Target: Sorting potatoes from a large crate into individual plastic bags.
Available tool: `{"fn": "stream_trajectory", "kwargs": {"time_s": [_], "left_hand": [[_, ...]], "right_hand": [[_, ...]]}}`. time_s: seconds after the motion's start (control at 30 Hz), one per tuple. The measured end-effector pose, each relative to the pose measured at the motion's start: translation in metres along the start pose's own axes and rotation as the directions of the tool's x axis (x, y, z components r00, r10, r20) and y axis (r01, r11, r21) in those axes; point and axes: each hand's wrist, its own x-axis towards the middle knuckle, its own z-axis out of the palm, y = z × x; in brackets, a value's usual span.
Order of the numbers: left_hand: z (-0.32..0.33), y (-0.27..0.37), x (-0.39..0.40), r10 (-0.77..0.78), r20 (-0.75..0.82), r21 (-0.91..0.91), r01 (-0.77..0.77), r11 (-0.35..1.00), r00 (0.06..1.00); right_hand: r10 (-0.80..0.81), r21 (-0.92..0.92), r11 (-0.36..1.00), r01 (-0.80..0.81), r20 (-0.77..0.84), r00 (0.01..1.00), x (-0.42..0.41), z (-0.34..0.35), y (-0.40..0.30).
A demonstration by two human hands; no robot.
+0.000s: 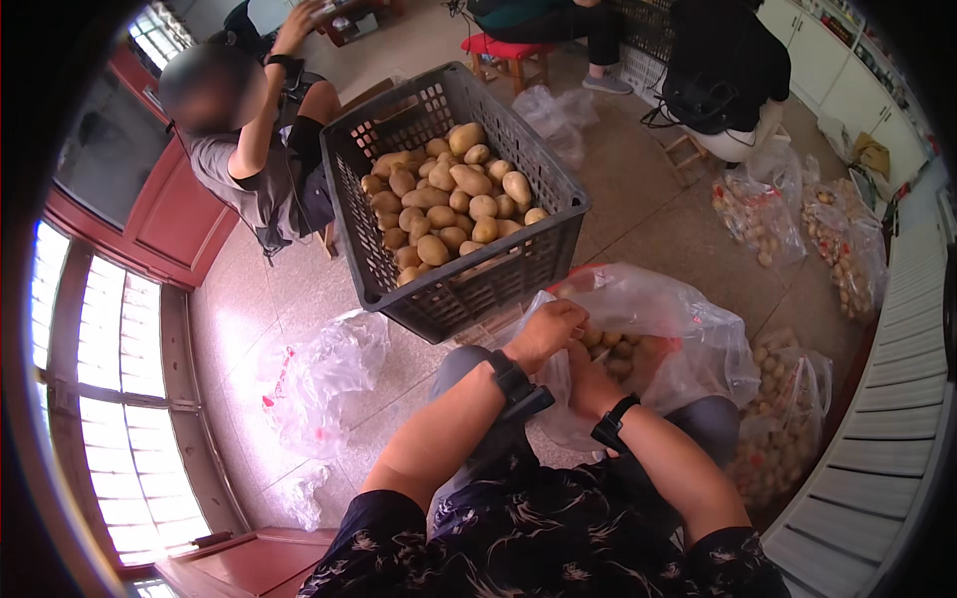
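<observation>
Between my knees a clear plastic bag stands wide at the mouth, with potatoes inside. My left hand pinches the near left part of the bag's rim. Just below and to the right, my right hand is at the same edge, its fingers partly hidden by the plastic; whether it grips anything is unclear. Beyond my hands, a black plastic crate holds a heap of potatoes.
Potato-filled clear bags stand at the right, more farther back. Crumpled plastic bags lie on the floor at left. A seated person is beyond the crate's left side; others sit at the back near a red stool.
</observation>
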Motion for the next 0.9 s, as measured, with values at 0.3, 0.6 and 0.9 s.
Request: {"fn": "stream_trajectory", "kwargs": {"time_s": [0.3, 0.6, 0.9], "left_hand": [[0.005, 0.003, -0.006, 0.145, 0.022, 0.061, -0.146, 0.987, 0.989], [0.015, 0.019, -0.017, 0.043, -0.007, -0.034, -0.043, 0.998, 0.999], [0.004, 0.007, -0.009, 0.054, 0.001, 0.055, -0.054, 0.997, 0.999]], "right_hand": [[0.014, -0.292, 0.956, -0.029, -0.052, 0.999, 0.009, -0.003, 0.023], [0.053, -0.196, 0.978, -0.07, -0.093, 0.994, 0.011, 0.002, 0.04], [0.23, 0.162, 0.967, -0.196, -0.233, 0.945, 0.015, -0.065, -0.001]]}}
